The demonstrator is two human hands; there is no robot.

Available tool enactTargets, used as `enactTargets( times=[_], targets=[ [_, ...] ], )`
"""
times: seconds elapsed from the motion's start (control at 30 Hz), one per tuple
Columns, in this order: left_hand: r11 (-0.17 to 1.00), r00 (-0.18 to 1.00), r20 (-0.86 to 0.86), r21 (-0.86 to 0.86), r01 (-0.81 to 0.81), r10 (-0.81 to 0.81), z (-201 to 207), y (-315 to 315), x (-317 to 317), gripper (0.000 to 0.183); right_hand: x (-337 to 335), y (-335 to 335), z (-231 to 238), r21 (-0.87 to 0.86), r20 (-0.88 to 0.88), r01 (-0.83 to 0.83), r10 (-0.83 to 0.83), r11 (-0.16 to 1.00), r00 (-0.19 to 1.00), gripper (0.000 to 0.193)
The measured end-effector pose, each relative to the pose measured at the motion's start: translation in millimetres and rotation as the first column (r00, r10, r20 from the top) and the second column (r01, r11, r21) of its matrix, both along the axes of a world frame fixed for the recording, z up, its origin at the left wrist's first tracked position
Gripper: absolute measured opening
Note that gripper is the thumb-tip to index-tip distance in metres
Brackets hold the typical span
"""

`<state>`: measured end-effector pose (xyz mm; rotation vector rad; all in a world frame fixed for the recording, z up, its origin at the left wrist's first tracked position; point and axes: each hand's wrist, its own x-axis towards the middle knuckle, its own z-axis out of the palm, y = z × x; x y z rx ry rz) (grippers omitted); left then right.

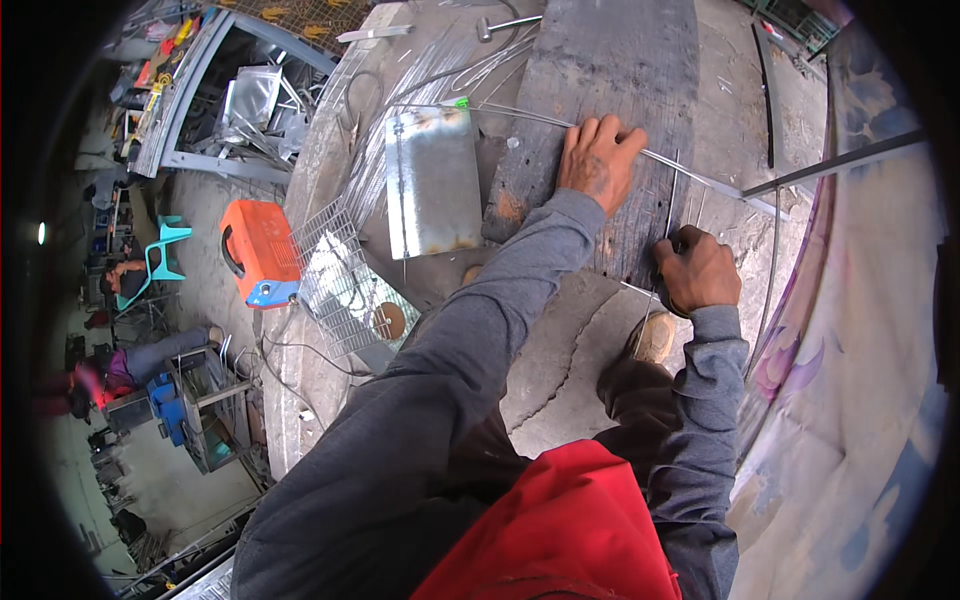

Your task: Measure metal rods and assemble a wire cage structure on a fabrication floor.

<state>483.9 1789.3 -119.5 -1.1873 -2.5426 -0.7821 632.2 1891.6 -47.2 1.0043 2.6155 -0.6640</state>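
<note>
My left hand (598, 165) is closed over a long thin metal rod (690, 174), fingers curled, on top of a weathered dark wooden board (610, 70). The rod runs slantwise across the board, past both of its sides. Close to the board's near right corner, my right hand (700, 272) is closed round a second thin rod (672, 195), which stretches away from me along the board. Its fingertips are partly hidden, and something dark shows by its thumb. Left of the board lies a shiny sheet-metal panel (434, 180) with scorched edges.
Thin rods (375, 165) and a hammer (485, 30) lie beyond the panel. To the left are a wire grid (335, 270) and an orange machine (258, 250) with cables. A dark metal bar (850, 160) and a hanging cloth (850, 380) flank the right. People sit farther left.
</note>
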Motion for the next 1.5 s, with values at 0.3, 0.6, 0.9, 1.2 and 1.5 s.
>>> enactTargets(
  times=[0.3, 0.6, 0.9, 1.2, 1.5],
  targets=[
    [1.0, 0.997, -0.078, 0.005, 0.009, -0.009, 4, -5, -5, 0.021, -1, 2, -2, 0.015, 0.007, -0.005, 0.005, 1.0, 1.0, 0.04],
    [0.996, 0.999, -0.004, -0.072, 0.047, -0.048, 10, -6, -1, 0.023, 2, 6, -1, -0.003, 0.021, -0.041, 0.041, 0.999, 0.999, 0.04],
    [1.0, 1.0, 0.005, -0.019, 0.017, -0.017, 2, -3, -2, 0.025, 4, 5, -5, 0.027, 0.027, -0.049, 0.048, 0.998, 0.998, 0.04],
    [0.999, 1.0, 0.009, 0.038, -0.027, 0.027, -3, 3, -10, 0.013, 6, 7, -6, -0.002, -0.03, -0.062, 0.062, 0.998, 0.998, 0.04],
    [0.999, 0.999, 0.051, 0.042, -0.019, 0.017, -4, 6, -12, 0.013, 6, 4, -6, 0.044, -0.028, -0.017, 0.018, 0.999, 0.999, 0.04]
  ],
)
